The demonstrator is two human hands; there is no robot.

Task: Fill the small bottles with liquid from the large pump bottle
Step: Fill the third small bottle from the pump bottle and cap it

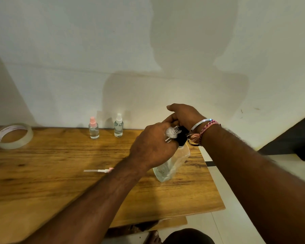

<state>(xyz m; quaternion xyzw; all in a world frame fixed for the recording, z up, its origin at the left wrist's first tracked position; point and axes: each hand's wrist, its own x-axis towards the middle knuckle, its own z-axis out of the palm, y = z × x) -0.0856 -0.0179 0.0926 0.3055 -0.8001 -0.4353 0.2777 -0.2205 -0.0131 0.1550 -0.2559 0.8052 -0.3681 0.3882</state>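
The large pump bottle (173,162) stands on the right part of the wooden table (60,182), near its right edge. It is clear, tilted, and holds a low level of clear liquid. Its black pump head (180,136) sits under the right hand (183,115), whose fingers curl down over the pump top. That wrist carries a metal bangle (198,125) and a pink thread band (208,128).

The left hand (153,147) grips a small open bottle (172,133) beside the pump head, fingers curled round its body. The bottle is tipped, its threaded neck pointing toward the pump. Whether the nozzle touches the neck cannot be told.

Two more small bottles stand upright at the far edge against the wall (77,50), just apart from each other: the left one with a pink sprayer (93,128), the right one with a white sprayer (118,125). Both show clear liquid.

A loose sprayer with its dip tube (99,171) lies flat on the table, left of the left forearm. A roll of clear tape (14,135) lies at the far left.
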